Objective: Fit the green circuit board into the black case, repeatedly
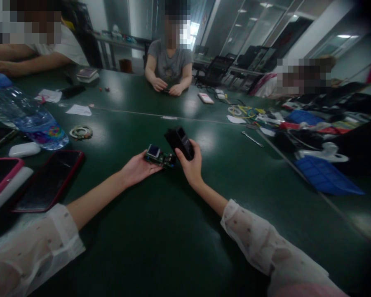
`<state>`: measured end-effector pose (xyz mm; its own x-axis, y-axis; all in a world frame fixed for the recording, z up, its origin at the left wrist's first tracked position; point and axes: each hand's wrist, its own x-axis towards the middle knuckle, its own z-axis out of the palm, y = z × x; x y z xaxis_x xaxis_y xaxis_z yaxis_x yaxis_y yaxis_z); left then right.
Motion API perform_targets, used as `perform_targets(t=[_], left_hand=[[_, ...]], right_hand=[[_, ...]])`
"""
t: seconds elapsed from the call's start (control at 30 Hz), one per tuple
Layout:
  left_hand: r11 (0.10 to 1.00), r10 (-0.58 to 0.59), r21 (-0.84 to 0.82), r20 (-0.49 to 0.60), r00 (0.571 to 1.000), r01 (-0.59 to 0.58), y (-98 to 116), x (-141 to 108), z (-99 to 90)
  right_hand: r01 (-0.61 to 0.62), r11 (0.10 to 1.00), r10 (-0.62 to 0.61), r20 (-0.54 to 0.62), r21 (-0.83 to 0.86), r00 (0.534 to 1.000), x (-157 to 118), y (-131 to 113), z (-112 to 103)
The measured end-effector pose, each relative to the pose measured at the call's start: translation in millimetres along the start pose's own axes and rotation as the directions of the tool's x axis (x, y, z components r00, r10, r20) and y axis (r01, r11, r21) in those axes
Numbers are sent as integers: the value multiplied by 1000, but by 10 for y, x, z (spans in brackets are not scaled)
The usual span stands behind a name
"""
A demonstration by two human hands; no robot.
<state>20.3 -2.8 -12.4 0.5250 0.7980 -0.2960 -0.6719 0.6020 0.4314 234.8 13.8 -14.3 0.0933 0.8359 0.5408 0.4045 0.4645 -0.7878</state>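
Your left hand (140,169) grasps a circuit board (160,157); just beside it, your right hand (192,163) grips a black case (182,142).

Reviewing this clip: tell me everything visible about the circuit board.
The circuit board is green and uncased, with a small dark, pale-rimmed screen at its left end and dark and blue components at its right. The left hand supports it from its left end, over the dark green table. Finer markings are too blurred to read.

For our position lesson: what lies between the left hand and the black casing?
The circuit board, held in the left hand, as the head view shows.
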Motion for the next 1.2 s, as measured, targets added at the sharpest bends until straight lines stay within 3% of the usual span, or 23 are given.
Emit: perform_targets(t=[0.27, 0.47, 0.6, 0.77, 1.0, 1.2], left_hand=[[1000, -16, -20, -12, 1000, 16, 5, 3, -17], [1000, -12, -21, -8, 1000, 11, 7, -10, -11], [1000, -10, -14, -10, 1000, 10, 8, 0, -26], [1000, -6, -3, 22, 1000, 6, 5, 23, -61], [999, 11, 38, -8, 1000, -11, -3, 19, -44], [1000, 1, 25, 28, 1000, -2, 6, 14, -46]], right_hand=[[-112, 993, 113, 22, -44, 993, 63, 291, 49], [-193, 979, 193, 17, 58, 981, 69, 228, 48], [-107, 989, 109, -11, 101, 994, 39, 55, 19], [29, 999, -32, 87, 34, 996, -42, -96, -13], [55, 996, -62, 120, 64, 991, -53, -110, -11], [61, 996, -69, 139, 59, 988, -63, -120, 0]])
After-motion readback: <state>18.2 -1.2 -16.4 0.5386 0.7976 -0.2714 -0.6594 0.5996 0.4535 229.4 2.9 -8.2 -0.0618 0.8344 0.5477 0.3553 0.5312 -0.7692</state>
